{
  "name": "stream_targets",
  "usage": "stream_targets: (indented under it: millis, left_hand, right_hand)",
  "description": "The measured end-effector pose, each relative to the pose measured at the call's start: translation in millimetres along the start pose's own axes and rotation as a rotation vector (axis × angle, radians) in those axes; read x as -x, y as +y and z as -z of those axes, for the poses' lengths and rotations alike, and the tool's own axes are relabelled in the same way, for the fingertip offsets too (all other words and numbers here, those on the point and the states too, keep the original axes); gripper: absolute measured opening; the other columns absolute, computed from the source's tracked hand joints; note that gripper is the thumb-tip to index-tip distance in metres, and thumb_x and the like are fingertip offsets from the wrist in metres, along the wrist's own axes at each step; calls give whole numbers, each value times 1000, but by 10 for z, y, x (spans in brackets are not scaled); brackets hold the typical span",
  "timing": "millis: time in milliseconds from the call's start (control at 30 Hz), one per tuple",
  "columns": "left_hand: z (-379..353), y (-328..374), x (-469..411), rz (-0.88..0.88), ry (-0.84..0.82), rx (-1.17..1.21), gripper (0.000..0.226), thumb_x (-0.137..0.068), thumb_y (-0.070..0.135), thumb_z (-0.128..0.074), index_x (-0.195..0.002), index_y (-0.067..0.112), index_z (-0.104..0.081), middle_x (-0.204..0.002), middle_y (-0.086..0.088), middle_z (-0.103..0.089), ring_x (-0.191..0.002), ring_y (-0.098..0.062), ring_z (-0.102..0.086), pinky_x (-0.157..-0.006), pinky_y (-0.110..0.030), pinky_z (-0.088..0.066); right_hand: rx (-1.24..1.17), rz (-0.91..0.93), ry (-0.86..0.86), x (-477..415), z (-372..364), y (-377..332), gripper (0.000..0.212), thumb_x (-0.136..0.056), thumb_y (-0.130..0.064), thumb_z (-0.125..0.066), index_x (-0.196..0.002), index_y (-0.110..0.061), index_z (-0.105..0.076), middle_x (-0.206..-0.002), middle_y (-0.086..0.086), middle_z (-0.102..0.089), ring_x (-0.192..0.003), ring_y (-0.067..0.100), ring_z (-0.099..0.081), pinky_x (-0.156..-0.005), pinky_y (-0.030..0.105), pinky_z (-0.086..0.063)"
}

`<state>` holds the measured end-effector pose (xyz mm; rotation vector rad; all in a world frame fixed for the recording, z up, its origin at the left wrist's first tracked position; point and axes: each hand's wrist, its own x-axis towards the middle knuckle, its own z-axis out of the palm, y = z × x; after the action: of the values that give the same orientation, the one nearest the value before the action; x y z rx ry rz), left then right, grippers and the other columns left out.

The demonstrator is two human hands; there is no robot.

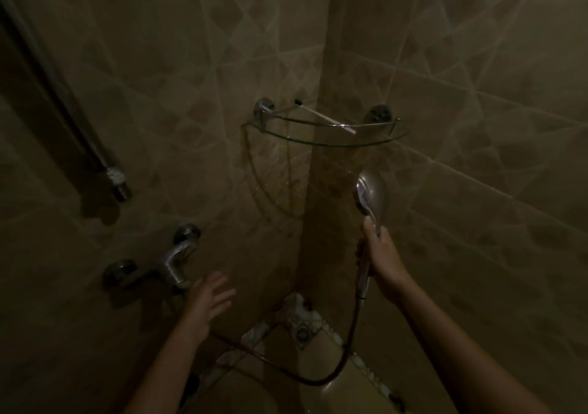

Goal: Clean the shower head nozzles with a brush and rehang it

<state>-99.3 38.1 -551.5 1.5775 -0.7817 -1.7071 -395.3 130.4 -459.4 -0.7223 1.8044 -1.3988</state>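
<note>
Gripping the shower head (pixel 372 197) by its handle with the right hand (pixel 383 259), head sticking up above the fist, below the glass corner shelf (pixel 321 136). Spreading the empty left hand (pixel 206 299) lower left of the shelf, beside the faucet (pixel 173 265). Lying on the shelf, probably the brush (pixel 324 117).

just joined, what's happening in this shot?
A person stands in a dim tiled shower corner. The right hand grips the shower head by its handle, hose hanging below. The left hand is open and empty near the tap. The brush lies on the glass shelf, untouched.
</note>
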Motion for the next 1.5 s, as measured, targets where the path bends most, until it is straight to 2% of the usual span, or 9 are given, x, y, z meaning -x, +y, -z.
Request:
stream_targets:
  millis: [167,300,367,467,733,1000,1100,1267,1500]
  left_hand:
    - [266,-191,-169,66,192,117,53,-108,38,-31,-147,4,-40,-153,-13,-46,-132,-39,-52,-99,-46,-45]
    - [172,-205,-192,75,196,184,57,-104,45,-39,-150,12,-37,-153,-8,-44,-129,-41,-54,-85,-46,-51]
    - [110,-215,-222,67,197,243,51,-105,41,-39,-151,19,-34,-154,-7,-45,-130,-41,-54,-89,-48,-50]
    - [67,-292,-294,24,216,335,44,-108,34,-36,-150,22,-35,-153,-5,-46,-130,-40,-54,-75,-43,-53]
    - [37,-391,-395,3,201,384,41,-107,29,-32,-146,20,-42,-153,-2,-45,-118,-34,-55,-93,-48,-46]
    - [191,-559,-345,-13,200,309,52,-103,47,-39,-147,20,-44,-146,-4,-55,-76,-22,-56,-66,-35,-46]
    - [283,-545,-309,2,170,284,60,-101,54,-37,-147,17,-45,-146,-3,-55,-72,-20,-54,-65,-33,-45]
    - [257,-515,-267,-3,172,235,58,-101,55,-37,-147,20,-45,-144,0,-56,-74,-21,-57,-65,-33,-45]
    - [301,-518,-277,11,175,207,58,-101,56,-36,-146,19,-45,-143,-1,-56,-77,-21,-58,-66,-32,-46]
  right_hand:
    - [22,-38,-84,-318,-22,469,55,-103,-53,-37,-109,-1,-56,-84,9,-61,-67,16,-57,-51,22,-46]
    - [26,-119,-113,-579,-114,806,62,-102,-57,-39,-114,1,-57,-83,10,-62,-69,20,-59,-56,28,-46]
    - [-6,-140,-117,-661,-170,929,60,-101,-58,-39,-112,-1,-57,-84,10,-62,-69,20,-60,-56,28,-47]
    - [-56,-140,-74,-708,-239,1061,50,-104,-52,-39,-107,-5,-55,-84,11,-61,-70,20,-59,-58,29,-46]
    - [-108,-164,-27,-751,-199,1317,33,-106,-45,-40,-101,-15,-52,-87,8,-60,-74,19,-58,-62,33,-45]
    - [-39,-152,-19,-772,-111,1583,36,-104,-48,-43,-103,-14,-55,-103,12,-63,-89,25,-63,-80,44,-53]
    - [-26,-171,-4,-767,-111,1609,34,-103,-50,-43,-103,-18,-54,-106,12,-63,-100,32,-65,-92,55,-53]
    - [-72,-184,-16,-725,-151,1604,30,-106,-44,-41,-114,-17,-51,-104,3,-62,-90,16,-63,-76,39,-53]
    - [21,-188,11,-688,-202,1671,27,-103,-48,-46,-92,-24,-52,-102,12,-64,-104,38,-64,-95,62,-51]
